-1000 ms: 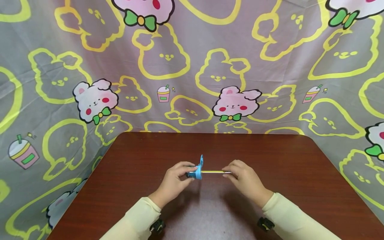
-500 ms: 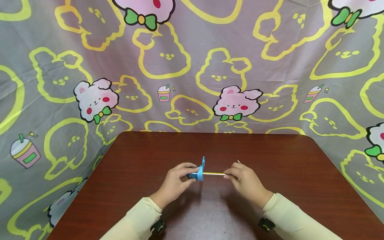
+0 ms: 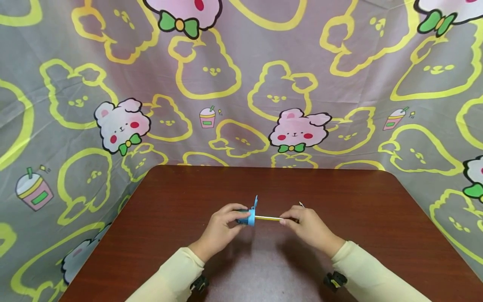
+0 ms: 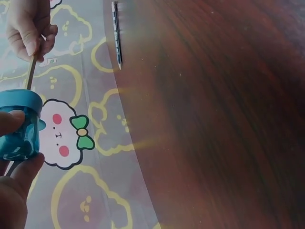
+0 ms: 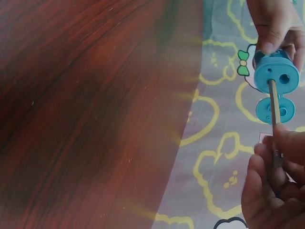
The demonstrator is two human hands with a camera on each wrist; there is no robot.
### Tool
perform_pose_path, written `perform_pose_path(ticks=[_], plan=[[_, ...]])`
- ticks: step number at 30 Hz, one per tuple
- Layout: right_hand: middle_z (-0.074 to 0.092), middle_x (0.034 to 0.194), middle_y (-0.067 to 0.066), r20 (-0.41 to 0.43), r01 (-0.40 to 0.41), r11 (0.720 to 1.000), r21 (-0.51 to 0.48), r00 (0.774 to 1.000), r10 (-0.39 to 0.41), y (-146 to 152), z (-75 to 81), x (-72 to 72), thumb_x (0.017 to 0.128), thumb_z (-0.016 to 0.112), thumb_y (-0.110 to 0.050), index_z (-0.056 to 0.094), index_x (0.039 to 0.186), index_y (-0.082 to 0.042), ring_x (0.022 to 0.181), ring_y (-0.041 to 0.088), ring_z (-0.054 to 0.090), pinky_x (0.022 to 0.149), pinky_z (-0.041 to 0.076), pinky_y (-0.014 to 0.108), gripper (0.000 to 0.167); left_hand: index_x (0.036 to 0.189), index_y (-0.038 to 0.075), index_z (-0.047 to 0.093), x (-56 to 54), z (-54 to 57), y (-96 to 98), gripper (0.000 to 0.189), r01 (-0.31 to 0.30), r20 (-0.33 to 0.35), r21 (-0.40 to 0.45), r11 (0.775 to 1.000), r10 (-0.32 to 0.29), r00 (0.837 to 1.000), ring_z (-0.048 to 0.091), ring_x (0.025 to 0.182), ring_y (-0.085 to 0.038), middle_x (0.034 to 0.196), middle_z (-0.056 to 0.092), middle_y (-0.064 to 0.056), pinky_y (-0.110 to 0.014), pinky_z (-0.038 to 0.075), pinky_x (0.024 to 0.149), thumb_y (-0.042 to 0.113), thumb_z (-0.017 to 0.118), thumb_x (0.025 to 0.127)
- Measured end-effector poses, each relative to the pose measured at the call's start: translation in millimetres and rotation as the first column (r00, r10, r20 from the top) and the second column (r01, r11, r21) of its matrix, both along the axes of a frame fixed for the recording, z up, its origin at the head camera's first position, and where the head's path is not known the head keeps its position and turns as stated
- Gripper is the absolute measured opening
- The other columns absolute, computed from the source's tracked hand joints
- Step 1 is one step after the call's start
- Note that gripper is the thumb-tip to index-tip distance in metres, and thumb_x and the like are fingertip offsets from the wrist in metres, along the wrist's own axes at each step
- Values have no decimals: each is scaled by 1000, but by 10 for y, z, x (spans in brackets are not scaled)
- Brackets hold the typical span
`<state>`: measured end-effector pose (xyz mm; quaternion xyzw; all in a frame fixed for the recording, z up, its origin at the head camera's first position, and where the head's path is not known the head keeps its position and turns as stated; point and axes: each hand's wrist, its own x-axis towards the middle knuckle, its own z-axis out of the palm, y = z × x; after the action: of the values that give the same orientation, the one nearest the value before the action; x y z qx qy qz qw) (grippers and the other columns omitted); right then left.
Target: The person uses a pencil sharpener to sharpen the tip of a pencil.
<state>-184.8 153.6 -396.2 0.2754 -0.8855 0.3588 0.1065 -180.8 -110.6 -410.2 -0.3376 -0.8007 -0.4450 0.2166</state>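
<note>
Two hands work above the brown counter (image 3: pixel 362 201). The left hand (image 3: pixel 220 228) curls its fingers (image 4: pixel 16 119) round a blue pencil sharpener (image 3: pixel 249 217), its lid flipped up. The right hand (image 3: pixel 307 226) pinches a yellow pencil (image 3: pixel 268 218) near its far end, with the tip seated in the sharpener's hole between both hands. Sharpener looks light, hard plastic, best gripped round its barrel. Pencil seems stiff with a brittle point; hold its shaft.

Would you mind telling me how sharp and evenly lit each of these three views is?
Head view: sharp, evenly lit, soft shadows under the hands on the table. Left wrist view: the sharpener is blurred at close range. Right wrist view: table grain smeared, faint yellow flare streaks.
</note>
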Motion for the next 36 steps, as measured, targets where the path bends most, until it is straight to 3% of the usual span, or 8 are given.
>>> perform_pose_path(ticks=[9, 16, 19, 23, 26, 30, 32, 36], plan=[[61, 83, -11, -206, 11, 1000, -9, 978, -13, 2, -59, -18, 73, 82, -4, 74, 93, -10, 71, 1, 50, 59, 47, 20, 22, 106, 2, 74, -1, 34, -11, 35, -35, 178, 31, 999, 29, 984, 65, 98, -23, 110, 66, -8, -27, 56, 78, -9, 77, 73], [62, 76, -9, -428, -18, 1000, 22, 903, 26, -9, -95, -33, 70, 82, -2, 72, 84, -9, 71, 3, 56, 86, 52, 52, 18, 107, 2, 73, 10, 34, -2, 34, -37, 233, 48, 998, 25, 972, 64, 100, -23, 110, 67, -8, -28, 56, 80, -9, 76, 75], [61, 74, -8, -444, -20, 1000, 21, 895, 27, -21, -98, -34, 70, 81, -1, 72, 81, -7, 67, 1, 55, 81, 54, 49, 16, 106, 1, 73, 21, 39, 9, 34, -29, 208, 54, 998, 18, 978, 64, 100, -23, 110, 67, -9, -28, 56, 80, -10, 76, 74], [66, 75, -5, -338, -27, 1000, 7, 941, 28, -22, -69, -19, 73, 79, -1, 72, 82, -5, 68, 3, 58, 68, 55, 32, 12, 103, 2, 75, 18, 34, 22, 35, -18, 80, 23, 1000, 17, 997, 65, 99, -24, 109, 67, -8, -26, 56, 80, -11, 78, 71], [68, 75, -2, -109, -28, 999, -16, 994, 26, -6, -6, -8, 80, 74, -4, 74, 84, -3, 68, 5, 61, 60, 52, 25, 4, 100, 3, 76, 3, 19, 22, 36, 0, -58, -11, 1000, 0, 998, 64, 99, -25, 108, 67, -9, -23, 55, 79, -12, 79, 68], [64, 67, -2, 202, -5, 999, -40, 979, 13, 18, 75, -3, 89, 68, -12, 74, 86, -3, 58, 4, 54, 53, 48, 24, 11, 98, 4, 76, -22, -7, 20, 37, 25, -178, -32, 999, -30, 984, 62, 98, -26, 106, 66, -10, -16, 53, 77, -15, 79, 66], [64, 68, -2, 241, 5, 999, -35, 970, 3, 21, 83, -6, 90, 67, -13, 73, 87, -3, 58, 4, 51, 53, 46, 23, 12, 99, 4, 76, -27, -12, 19, 38, 21, -183, -35, 999, -27, 983, 62, 99, -26, 107, 66, -10, -16, 53, 78, -15, 79, 66], [71, 86, -2, 132, 42, 999, -5, 990, -41, -8, 51, -8, 89, 69, -13, 75, 93, -7, 74, 6, 60, 64, 50, 24, 10, 100, 3, 75, -33, -15, 17, 37, 2, -137, -19, 1000, -4, 991, 64, 98, -26, 107, 66, -9, -18, 53, 79, -14, 80, 67]])
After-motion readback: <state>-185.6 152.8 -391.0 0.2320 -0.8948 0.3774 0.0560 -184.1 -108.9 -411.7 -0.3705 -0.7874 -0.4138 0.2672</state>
